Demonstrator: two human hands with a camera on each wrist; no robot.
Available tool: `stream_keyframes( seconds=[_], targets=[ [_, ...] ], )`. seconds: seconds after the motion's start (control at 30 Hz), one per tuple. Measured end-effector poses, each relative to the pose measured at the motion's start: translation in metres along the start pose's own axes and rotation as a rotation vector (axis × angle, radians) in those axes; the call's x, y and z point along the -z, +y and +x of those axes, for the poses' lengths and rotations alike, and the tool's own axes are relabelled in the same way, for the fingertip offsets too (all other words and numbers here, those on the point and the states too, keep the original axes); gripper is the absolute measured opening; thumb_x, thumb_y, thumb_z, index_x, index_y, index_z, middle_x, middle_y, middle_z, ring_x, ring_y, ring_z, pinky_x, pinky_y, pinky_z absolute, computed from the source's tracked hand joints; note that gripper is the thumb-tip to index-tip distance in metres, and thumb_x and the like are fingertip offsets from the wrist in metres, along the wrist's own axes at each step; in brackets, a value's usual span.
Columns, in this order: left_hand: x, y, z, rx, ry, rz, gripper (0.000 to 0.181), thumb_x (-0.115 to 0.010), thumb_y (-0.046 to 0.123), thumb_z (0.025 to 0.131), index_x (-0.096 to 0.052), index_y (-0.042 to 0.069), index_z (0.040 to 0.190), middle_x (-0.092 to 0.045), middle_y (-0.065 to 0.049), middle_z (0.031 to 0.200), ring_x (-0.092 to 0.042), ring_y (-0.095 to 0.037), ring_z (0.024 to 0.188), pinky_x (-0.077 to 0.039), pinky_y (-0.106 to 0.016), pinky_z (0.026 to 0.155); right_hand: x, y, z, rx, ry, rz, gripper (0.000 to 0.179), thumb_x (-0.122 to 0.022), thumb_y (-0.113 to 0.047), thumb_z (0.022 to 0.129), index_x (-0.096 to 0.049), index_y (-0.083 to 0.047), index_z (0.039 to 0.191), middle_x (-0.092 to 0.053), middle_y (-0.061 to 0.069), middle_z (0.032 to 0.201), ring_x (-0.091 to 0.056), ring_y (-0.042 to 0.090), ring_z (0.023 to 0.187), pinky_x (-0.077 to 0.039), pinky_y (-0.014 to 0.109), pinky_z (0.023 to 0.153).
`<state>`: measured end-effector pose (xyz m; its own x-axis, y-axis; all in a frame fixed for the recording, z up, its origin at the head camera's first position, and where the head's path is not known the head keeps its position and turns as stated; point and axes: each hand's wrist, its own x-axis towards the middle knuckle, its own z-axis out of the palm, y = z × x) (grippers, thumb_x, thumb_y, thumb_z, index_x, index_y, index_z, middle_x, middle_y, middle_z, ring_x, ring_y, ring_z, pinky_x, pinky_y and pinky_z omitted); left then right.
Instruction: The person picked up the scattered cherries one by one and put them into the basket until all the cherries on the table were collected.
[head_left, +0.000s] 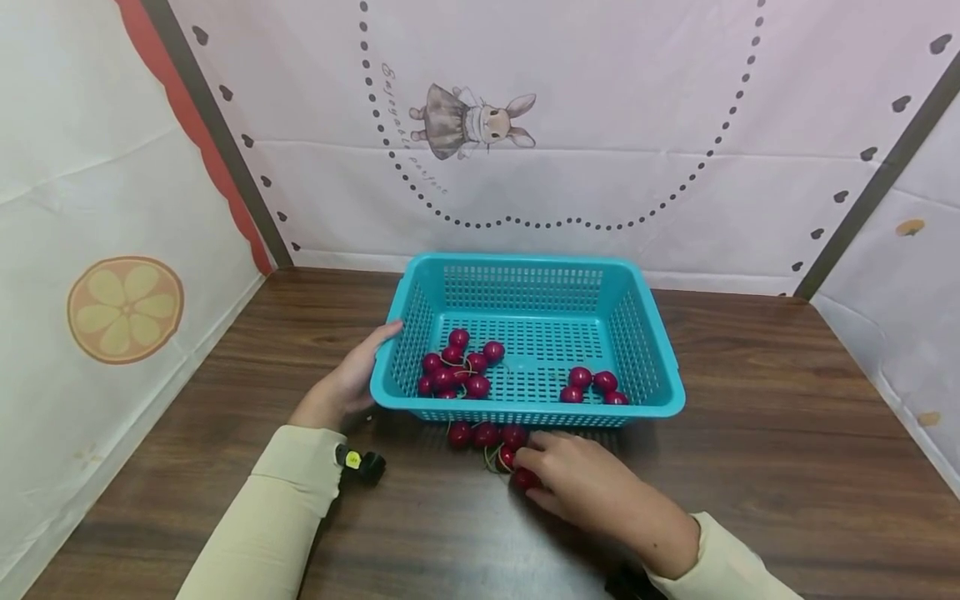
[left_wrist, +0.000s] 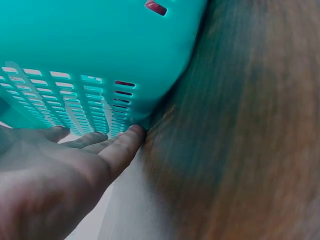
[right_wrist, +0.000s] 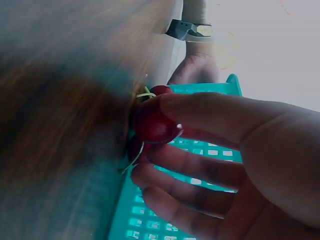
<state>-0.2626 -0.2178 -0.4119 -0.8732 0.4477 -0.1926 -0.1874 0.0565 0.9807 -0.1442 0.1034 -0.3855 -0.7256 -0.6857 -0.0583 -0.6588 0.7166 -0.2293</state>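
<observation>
A turquoise plastic basket with slotted walls stands on the wooden table, with one group of cherries inside at the left and a smaller group of cherries at the right. My left hand rests on the basket's left side, its straight fingers against the outer wall. In front of the basket, several loose cherries lie on the table, some with green stems. My right hand is among them, thumb and forefinger pinching a cherry; its other fingers are spread loosely near the basket wall.
The wooden table extends to both sides of the basket. A printed white cloth hangs behind it, and more cloth stands at the left side. A black wrist strap sits on the left sleeve.
</observation>
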Motion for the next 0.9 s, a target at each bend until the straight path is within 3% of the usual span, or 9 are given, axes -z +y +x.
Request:
stream_keyframes(
  seconds=[0.37, 0.57, 0.67, 0.9],
  targets=[
    [-0.001, -0.001, 0.002, 0.008, 0.013, -0.011, 0.075, -0.026, 0.065, 0.102, 0.002, 0.027, 0.16, -0.02, -0.018, 0.161, -0.029, -0.044, 0.147, -0.039, -0.061, 0.111, 0.009, -0.007, -0.008, 0.081, 0.076, 0.077, 0.023, -0.072, -0.03, 0.092, -0.066, -0.018, 0.111, -0.065, -0.006, 0.084, -0.051, 0.002, 0.069, -0.05, 0.019, 0.063],
    [-0.001, -0.001, 0.002, 0.016, 0.013, -0.02, 0.076, -0.026, 0.066, 0.101, 0.002, 0.027, 0.16, -0.02, -0.017, 0.161, -0.029, -0.044, 0.147, -0.038, -0.061, 0.111, 0.012, -0.009, -0.012, 0.121, 0.127, 0.121, 0.026, -0.07, -0.031, 0.094, -0.063, -0.02, 0.116, -0.066, -0.009, 0.088, -0.053, 0.001, 0.073, -0.052, 0.018, 0.068],
    [-0.001, -0.001, 0.002, 0.018, 0.014, -0.024, 0.075, -0.026, 0.065, 0.102, 0.002, 0.027, 0.16, -0.02, -0.017, 0.161, -0.029, -0.044, 0.147, -0.038, -0.061, 0.112, 0.014, -0.011, -0.014, 0.142, 0.171, 0.146, 0.029, -0.07, -0.03, 0.094, -0.064, -0.02, 0.12, -0.067, -0.009, 0.094, -0.058, 0.003, 0.078, -0.056, 0.019, 0.073],
    [0.0, -0.001, 0.001, 0.008, 0.006, -0.017, 0.075, -0.025, 0.065, 0.102, 0.003, 0.026, 0.16, -0.018, -0.019, 0.162, -0.027, -0.045, 0.147, -0.037, -0.062, 0.112, 0.019, -0.009, -0.018, 0.215, 0.373, 0.088, 0.034, -0.076, -0.029, 0.089, -0.067, -0.018, 0.12, -0.071, -0.006, 0.1, -0.065, 0.006, 0.086, -0.06, 0.024, 0.079]
  ],
)
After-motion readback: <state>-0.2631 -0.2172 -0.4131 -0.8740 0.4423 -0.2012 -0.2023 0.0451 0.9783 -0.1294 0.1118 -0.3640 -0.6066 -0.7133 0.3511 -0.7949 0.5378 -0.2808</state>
